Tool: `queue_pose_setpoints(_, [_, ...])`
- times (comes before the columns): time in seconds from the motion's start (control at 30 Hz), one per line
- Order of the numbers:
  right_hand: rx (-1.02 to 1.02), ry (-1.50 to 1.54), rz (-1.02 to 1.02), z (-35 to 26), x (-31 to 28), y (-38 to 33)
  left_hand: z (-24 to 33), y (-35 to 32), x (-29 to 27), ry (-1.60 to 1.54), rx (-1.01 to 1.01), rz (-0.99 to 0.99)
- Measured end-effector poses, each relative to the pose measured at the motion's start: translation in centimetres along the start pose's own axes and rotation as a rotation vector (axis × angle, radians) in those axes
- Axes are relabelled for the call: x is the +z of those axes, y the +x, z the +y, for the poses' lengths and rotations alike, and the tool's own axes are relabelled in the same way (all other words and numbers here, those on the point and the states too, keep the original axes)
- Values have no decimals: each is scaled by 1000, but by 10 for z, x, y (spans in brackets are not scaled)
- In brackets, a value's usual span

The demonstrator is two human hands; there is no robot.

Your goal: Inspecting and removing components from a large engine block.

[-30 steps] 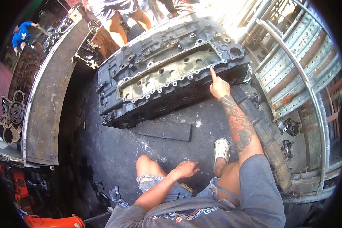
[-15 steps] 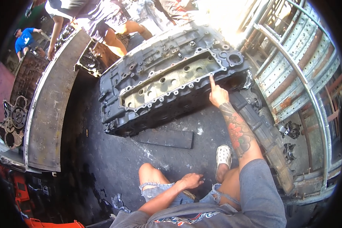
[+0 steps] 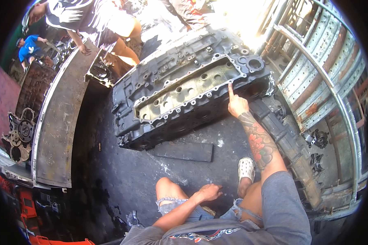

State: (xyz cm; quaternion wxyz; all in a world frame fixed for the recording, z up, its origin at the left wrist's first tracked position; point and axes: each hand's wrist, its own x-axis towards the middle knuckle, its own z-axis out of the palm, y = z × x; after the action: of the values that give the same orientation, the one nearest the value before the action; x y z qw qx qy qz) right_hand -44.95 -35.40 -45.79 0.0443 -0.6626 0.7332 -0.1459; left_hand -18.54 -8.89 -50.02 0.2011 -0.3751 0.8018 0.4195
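A large dark engine block [image 3: 163,134] lies on the floor ahead of me, a long pale-floored recess in its top face. The recess is ringed by a rim with bolt holes [image 3: 184,103]. My right hand [image 3: 238,106] reaches to the near right part of this rim. Its index finger is stretched out with the tip at the edge, the other fingers are curled, and it holds nothing. Over my lap, between the knees, hangs my left hand [image 3: 209,192]. Its fingers are loosely bent and partly apart, with no object visible in them.
A flat dark bar [image 3: 186,151] lies before the block. A long metal casting [image 3: 286,143] and a metal rack [image 3: 315,73] stand right. On the left are a long metal panel [image 3: 55,134] and another engine [image 3: 22,130]. One person [image 3: 81,20] stands close; another [image 3: 30,49] is farther off.
The whole view has shifted slightly, so the block sits a little further right and lower. The nearby person's posture and arm have changed. My right index finger stays at the rim.
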Motion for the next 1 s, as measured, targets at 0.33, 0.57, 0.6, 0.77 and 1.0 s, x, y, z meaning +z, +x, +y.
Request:
queue_pose_setpoints(0.33, [8, 29, -6, 5, -2, -2, 3, 1, 2, -5, -3, -35])
queue_pose_setpoints(0.57, [-5, 10, -28, 0, -3, 3, -1, 1, 2, -9, -31, -41])
queue_pose_setpoints(0.6, [-8, 9, -4, 2, -2, 2, -1, 1, 3, -7, -34, -30])
queue_pose_setpoints(0.77, [-20, 34, 34, 5, 2, -2, 2, 2, 10, -11, -25, -63])
queue_pose_setpoints(1.0, [-24, 24, 29, 14, 5, -4, -14, 12, -23, -84, 48, 315])
